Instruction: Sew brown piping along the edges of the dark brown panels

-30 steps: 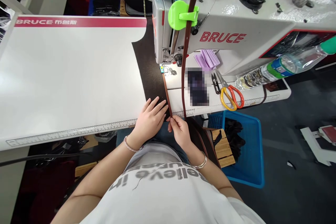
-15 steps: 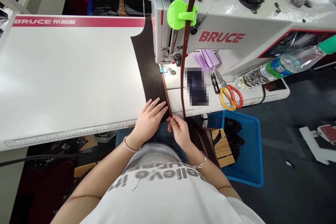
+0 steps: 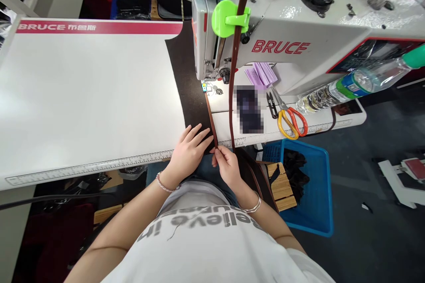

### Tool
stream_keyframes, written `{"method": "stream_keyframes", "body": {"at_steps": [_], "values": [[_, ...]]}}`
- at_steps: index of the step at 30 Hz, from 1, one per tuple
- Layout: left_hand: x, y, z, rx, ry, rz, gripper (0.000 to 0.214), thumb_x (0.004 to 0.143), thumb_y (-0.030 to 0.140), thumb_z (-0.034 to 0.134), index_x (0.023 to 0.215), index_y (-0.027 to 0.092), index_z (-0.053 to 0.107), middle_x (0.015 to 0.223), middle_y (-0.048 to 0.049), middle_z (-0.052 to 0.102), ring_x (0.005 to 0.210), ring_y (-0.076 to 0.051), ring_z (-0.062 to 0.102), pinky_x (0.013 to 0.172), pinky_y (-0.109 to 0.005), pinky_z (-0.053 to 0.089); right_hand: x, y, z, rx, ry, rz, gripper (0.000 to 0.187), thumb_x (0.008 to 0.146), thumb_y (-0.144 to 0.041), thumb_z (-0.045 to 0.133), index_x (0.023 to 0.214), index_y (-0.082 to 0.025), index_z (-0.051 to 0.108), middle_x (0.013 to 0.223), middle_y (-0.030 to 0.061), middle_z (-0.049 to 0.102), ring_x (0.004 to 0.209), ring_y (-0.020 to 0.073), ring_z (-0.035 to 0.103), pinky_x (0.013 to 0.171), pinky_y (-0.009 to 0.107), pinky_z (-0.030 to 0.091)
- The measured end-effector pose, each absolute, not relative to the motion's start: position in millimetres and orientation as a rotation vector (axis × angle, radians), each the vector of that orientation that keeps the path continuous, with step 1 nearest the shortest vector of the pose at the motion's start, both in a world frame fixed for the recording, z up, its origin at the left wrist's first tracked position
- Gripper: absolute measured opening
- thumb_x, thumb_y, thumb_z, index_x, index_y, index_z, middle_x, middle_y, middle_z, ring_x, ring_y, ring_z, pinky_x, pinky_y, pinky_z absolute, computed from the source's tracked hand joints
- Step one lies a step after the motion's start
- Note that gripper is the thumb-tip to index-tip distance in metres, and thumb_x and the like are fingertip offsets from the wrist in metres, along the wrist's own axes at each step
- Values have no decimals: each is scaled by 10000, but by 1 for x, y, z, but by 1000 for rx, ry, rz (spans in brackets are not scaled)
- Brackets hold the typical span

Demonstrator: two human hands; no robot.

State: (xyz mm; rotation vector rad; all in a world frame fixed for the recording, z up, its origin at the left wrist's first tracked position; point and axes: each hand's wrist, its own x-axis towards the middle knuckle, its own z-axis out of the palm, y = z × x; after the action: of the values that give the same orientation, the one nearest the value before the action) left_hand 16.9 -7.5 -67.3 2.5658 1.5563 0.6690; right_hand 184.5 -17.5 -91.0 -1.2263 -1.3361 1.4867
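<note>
Dark brown fabric [image 3: 189, 84] lies along the table, running under the head of a white sewing machine [image 3: 282, 31]. My left hand [image 3: 191, 152] rests flat on its near end, fingers spread. A narrow reddish-brown strip [image 3: 211, 117] follows the fabric's right edge up to the small blue presser foot [image 3: 203, 86]. Between thumb and fingertips, my right hand [image 3: 226, 163] pinches the strip's edge at the table's front. Whether the fabric edge is in that pinch too, I cannot tell. Another brown strip [image 3: 231, 97] hangs down past a green clip [image 3: 229, 18] on the machine.
Right of the needle area lie purple papers [image 3: 261, 75], a blurred-out dark rectangle [image 3: 249, 110], black thread snips [image 3: 272, 105] and scissors [image 3: 292, 121]. A water bottle [image 3: 352, 86] leans by the machine. Below stand a wooden stool [image 3: 282, 188] and a blue basket [image 3: 327, 199].
The dark fabric has shifted very slightly away from me, toward the back of the table. Both hands stay in nearly the same place.
</note>
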Motion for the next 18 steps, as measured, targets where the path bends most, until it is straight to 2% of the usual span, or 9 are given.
{"method": "stream_keyframes", "body": {"at_steps": [4, 10, 18], "values": [[17, -8, -65, 2581, 1550, 674, 379, 924, 92, 402, 1184, 169, 667, 1309, -99, 627, 1311, -319, 488, 1096, -553, 398, 185, -17, -91, -1236, -1335, 1495, 345, 952, -481, 475, 847, -186, 622, 546, -27, 521, 505, 123, 504, 534, 253, 428], [19, -8, -66, 2531, 1620, 711, 315, 936, 193, 484, 1198, 158, 656, 1305, -100, 631, 1300, -314, 496, 1106, -544, 391, 185, -18, -92, -1234, -1328, 1493, 338, 950, -482, 481, 848, -189, 615, 551, -24, 524, 506, 124, 501, 535, 256, 430], [17, -8, -67, 2570, 1543, 694, 369, 930, 108, 410, 1192, 170, 662, 1304, -104, 629, 1315, -307, 487, 1104, -547, 397, 184, -18, -91, -1244, -1336, 1494, 359, 946, -502, 477, 846, -190, 622, 546, -24, 523, 504, 127, 508, 531, 258, 435]]}}
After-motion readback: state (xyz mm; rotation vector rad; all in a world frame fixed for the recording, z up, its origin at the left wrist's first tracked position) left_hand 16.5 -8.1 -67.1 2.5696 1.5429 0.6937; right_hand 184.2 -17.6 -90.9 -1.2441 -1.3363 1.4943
